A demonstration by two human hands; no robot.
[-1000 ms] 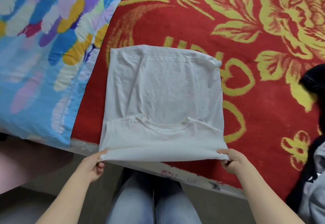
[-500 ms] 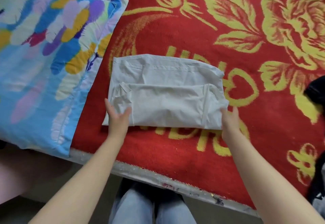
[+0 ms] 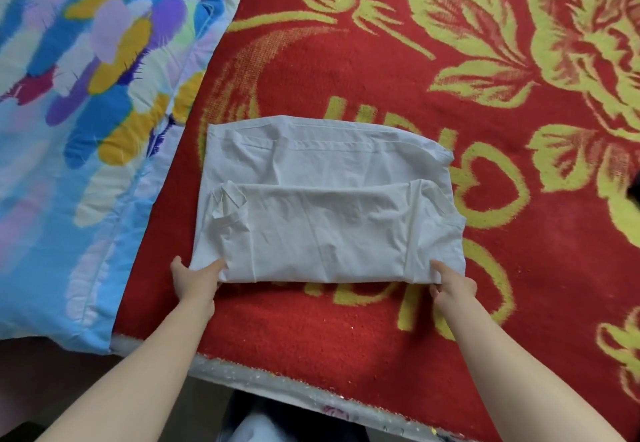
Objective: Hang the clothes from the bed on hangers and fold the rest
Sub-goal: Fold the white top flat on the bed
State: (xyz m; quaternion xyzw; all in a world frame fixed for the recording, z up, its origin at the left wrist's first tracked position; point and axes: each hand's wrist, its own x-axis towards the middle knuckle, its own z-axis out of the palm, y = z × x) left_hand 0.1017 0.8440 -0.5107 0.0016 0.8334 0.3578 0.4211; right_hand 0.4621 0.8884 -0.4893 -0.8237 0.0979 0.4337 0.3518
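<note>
White folded cotton T-shirt [image 3: 325, 226] is lying crosswise on the red flowered blanket [image 3: 311, 330], long axis running left-right; left hand [image 3: 194, 278] and right hand [image 3: 453, 284] are each pinching a near corner.

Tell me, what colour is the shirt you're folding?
The shirt is plain white, best seen in the head view, lying folded on the red blanket.

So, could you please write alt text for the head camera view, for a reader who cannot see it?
A folded white shirt lies on a red blanket with yellow flowers, the left hand and right hand gripping its near corners. A blue patterned quilt lies to the left.
</note>
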